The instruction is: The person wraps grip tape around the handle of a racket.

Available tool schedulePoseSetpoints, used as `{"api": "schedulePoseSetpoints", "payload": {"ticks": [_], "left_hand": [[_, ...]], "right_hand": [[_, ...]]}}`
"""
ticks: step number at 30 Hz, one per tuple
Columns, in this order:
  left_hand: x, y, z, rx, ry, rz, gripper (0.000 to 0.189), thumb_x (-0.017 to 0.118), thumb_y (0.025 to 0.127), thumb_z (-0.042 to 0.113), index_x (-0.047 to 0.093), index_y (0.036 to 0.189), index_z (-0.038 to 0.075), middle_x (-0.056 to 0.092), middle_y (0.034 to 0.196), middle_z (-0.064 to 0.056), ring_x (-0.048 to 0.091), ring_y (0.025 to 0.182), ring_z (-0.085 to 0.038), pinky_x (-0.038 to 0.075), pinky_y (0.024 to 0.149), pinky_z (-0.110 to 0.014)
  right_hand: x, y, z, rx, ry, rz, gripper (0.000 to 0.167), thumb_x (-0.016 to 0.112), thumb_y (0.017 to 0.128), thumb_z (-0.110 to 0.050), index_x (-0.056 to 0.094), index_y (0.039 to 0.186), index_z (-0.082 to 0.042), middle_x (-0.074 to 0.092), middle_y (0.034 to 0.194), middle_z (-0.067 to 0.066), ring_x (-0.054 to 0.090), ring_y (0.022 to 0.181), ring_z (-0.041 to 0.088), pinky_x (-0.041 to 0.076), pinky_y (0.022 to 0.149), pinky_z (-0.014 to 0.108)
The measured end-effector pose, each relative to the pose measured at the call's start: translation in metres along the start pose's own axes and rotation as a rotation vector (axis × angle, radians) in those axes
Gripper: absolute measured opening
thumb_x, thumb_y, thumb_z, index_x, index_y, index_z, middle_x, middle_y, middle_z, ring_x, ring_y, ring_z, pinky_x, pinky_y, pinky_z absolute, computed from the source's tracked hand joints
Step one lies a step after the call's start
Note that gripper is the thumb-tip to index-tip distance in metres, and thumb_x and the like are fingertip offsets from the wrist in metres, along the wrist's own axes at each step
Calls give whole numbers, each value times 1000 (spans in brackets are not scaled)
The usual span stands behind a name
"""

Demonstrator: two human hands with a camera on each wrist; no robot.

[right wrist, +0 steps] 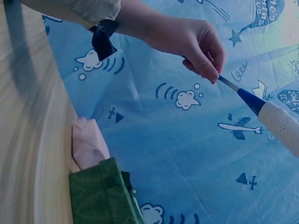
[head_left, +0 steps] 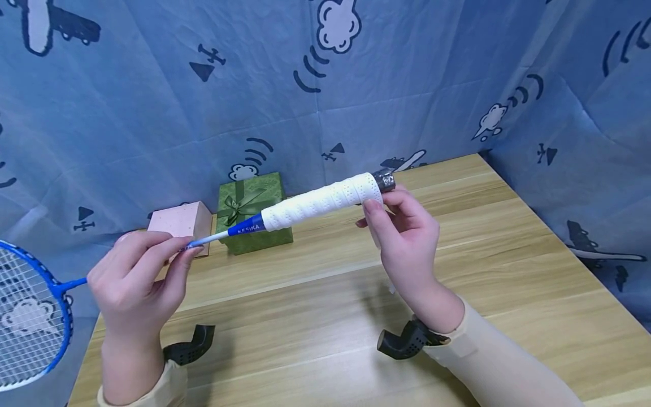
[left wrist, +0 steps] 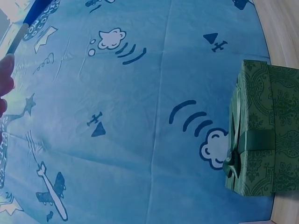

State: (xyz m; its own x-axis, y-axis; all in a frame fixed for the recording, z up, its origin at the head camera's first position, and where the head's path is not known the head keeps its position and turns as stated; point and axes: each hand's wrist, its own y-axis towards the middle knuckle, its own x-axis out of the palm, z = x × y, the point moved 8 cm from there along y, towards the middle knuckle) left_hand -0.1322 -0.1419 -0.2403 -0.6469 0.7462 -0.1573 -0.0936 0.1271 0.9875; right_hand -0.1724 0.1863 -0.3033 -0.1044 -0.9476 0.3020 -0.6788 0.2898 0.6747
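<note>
A blue badminton racket [head_left: 247, 225] is held up across the head view, its strung head at the far left, cut off by the frame. My left hand [head_left: 139, 282] pinches its thin shaft between thumb and fingertips. White perforated grip tape [head_left: 320, 201] winds in overlapping turns round the handle, and a dark stretch of handle [head_left: 385, 180] shows at the butt end. There my right hand [head_left: 409, 232] pinches the tape's edge, thumb in front and fingers partly hidden behind. The right wrist view also shows the left hand [right wrist: 201, 46] on the shaft and the white tape [right wrist: 280, 126].
Behind the racket, a green gift box [head_left: 259, 237] with a ribbon bow stands next to a pale pink box [head_left: 178, 220] on the wooden table [head_left: 315, 339]. A blue printed cloth [head_left: 152, 113] hangs behind the table. Each wrist wears a black camera mount [head_left: 402, 342].
</note>
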Motion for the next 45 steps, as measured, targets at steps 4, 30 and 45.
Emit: {"api": "schedulePoseSetpoints", "payload": {"ticks": [4, 30, 45], "left_hand": [[1, -1, 0, 14, -28, -20, 41, 74, 95, 33, 76, 74, -2, 62, 63, -15, 45, 46, -30, 35, 50, -33], [2, 1, 0, -24, -20, -50, 43, 73, 97, 34, 78, 76, -3, 56, 59, -13, 37, 47, -24, 29, 50, -29], [6, 1, 4, -4, -93, -164, 42, 70, 100, 32, 75, 75, -2, 59, 60, -8, 33, 48, -12, 23, 48, -20]], "right_hand": [[0, 0, -1, -3, 0, 0, 12, 67, 95, 7, 61, 95, 17, 63, 98, 9, 58, 68, 15, 61, 69, 29], [2, 0, 0, 18, 22, -18, 21, 66, 97, 4, 56, 92, 22, 69, 87, 7, 67, 69, 18, 58, 64, 25], [2, 1, 2, 4, 33, 0, 30, 67, 99, -2, 52, 88, 22, 69, 83, 3, 63, 65, 15, 57, 63, 25]]}}
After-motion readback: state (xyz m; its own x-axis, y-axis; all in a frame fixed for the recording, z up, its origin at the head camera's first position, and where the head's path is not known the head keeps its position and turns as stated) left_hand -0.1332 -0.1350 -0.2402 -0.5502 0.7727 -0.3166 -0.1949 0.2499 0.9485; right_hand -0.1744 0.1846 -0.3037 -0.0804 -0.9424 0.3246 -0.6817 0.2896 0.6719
